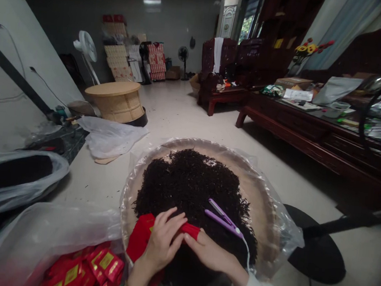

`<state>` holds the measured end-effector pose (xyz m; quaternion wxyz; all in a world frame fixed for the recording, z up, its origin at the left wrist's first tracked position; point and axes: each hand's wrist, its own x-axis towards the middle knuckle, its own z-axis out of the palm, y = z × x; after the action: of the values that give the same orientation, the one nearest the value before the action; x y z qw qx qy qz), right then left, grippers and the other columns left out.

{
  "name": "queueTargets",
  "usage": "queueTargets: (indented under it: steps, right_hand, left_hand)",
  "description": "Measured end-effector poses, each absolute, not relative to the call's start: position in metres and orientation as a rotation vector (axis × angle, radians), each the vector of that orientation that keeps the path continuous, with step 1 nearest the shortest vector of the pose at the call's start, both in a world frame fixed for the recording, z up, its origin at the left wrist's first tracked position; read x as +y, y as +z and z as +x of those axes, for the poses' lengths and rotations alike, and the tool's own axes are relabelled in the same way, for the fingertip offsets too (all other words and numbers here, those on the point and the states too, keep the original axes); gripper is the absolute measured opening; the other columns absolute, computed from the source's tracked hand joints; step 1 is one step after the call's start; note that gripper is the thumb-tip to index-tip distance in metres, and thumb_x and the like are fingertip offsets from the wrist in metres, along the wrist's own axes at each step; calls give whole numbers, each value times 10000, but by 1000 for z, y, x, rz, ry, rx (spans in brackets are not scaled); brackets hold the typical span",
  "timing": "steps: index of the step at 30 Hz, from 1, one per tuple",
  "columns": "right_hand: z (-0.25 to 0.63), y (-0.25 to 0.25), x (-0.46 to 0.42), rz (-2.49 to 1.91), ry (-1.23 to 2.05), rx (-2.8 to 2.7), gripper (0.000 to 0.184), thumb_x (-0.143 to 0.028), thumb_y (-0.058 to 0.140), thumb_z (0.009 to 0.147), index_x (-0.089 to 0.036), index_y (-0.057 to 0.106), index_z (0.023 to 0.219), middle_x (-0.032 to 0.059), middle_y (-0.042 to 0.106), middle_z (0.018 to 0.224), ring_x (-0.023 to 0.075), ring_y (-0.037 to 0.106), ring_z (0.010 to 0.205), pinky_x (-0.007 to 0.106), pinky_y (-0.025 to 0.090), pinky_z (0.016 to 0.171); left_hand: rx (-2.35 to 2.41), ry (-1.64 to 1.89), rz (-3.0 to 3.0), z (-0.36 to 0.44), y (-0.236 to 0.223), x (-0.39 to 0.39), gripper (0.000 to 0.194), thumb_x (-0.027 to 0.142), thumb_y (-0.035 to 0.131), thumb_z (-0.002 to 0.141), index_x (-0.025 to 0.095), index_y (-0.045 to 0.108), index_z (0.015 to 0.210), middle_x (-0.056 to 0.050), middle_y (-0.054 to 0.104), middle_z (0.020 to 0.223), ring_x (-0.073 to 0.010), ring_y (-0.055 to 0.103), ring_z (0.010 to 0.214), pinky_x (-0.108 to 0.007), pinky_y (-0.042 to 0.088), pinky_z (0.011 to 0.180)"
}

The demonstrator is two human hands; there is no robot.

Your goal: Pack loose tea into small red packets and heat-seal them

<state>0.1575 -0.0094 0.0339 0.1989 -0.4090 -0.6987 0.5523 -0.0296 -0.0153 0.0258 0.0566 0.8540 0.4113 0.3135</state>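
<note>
My left hand (pixel 164 237) lies over a red packet (pixel 190 230), fingers and thumb curled on it. At the packet's right end, my right hand (pixel 208 252) pinches it between thumb and fingers. Both hands are above a heap of dark dried leaves, like loose tea (pixel 186 183), in a wide round tray (pixel 267 213) lined with clear plastic. More flat red packets (pixel 138 237) rest at the tray's left edge, beside my left hand. A purple mini flat iron (pixel 225 220) with a white cord lies on the leaves, its jaws apart, to the right of the packet.
Filled red packets (pixel 87 268) lie in a clear plastic bag at lower left. Behind it stands a bag of dark leaves (pixel 12 175). A fan's black base (pixel 318 249) is close on the right, near a long wooden table (pixel 313 132). A round woven drum (pixel 116 102) stands beyond.
</note>
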Motion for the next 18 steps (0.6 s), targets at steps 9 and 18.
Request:
queueTargets:
  steps: [9, 18]
  right_hand:
    - [150, 34, 4, -997, 1798, -1648, 690, -717, 304, 871, -211, 659, 1176, 70, 689, 1147, 260, 570, 1146, 463, 334, 1081]
    - [137, 39, 13, -1031, 1663, -1538, 545, -683, 434, 847, -249, 763, 858, 42, 743, 852, 253, 661, 909, 418, 477, 934]
  left_hand:
    - [1501, 792, 2665, -30, -1, -23, 637, 38, 602, 709, 204, 484, 1313, -110, 584, 1331, -324, 489, 1206, -506, 438, 909]
    - [1541, 1049, 2347, -36, -25, -12, 671, -25, 559, 634, 208, 520, 1262, -73, 633, 1264, -260, 549, 1092, -445, 508, 926]
